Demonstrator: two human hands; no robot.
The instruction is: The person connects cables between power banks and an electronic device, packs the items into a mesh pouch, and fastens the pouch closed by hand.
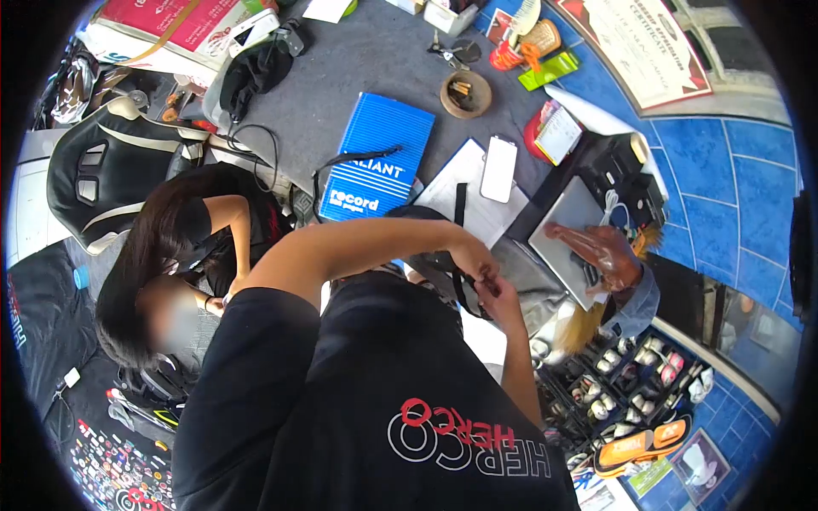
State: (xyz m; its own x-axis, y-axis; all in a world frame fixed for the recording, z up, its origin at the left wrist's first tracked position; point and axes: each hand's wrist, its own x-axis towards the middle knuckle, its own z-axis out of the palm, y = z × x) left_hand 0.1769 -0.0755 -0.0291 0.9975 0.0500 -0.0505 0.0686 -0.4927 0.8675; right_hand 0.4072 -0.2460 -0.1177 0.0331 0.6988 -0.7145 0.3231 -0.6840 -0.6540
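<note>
My left hand [473, 257] and my right hand [501, 300] meet in front of my body, their fingers pinched close together. Between and just beside them runs a black strap [463, 285], which both seem to grip; the exact hold is partly hidden by the fingers. A dark bag or bundle of straps [417, 223] lies under my left forearm at the table's edge. Just beyond it are white papers [460, 187], a phone [498, 169] with a bright screen and a blue record book [379, 153] with a thin black strap across it.
Another person [170, 247] bends forward at my left, near a black chair [102, 175]. On the grey table [341, 77] stands a round bowl [465, 94]. A laptop [571, 243] and a brown horse figure [601, 255] are at right, above a shoe rack [613, 383].
</note>
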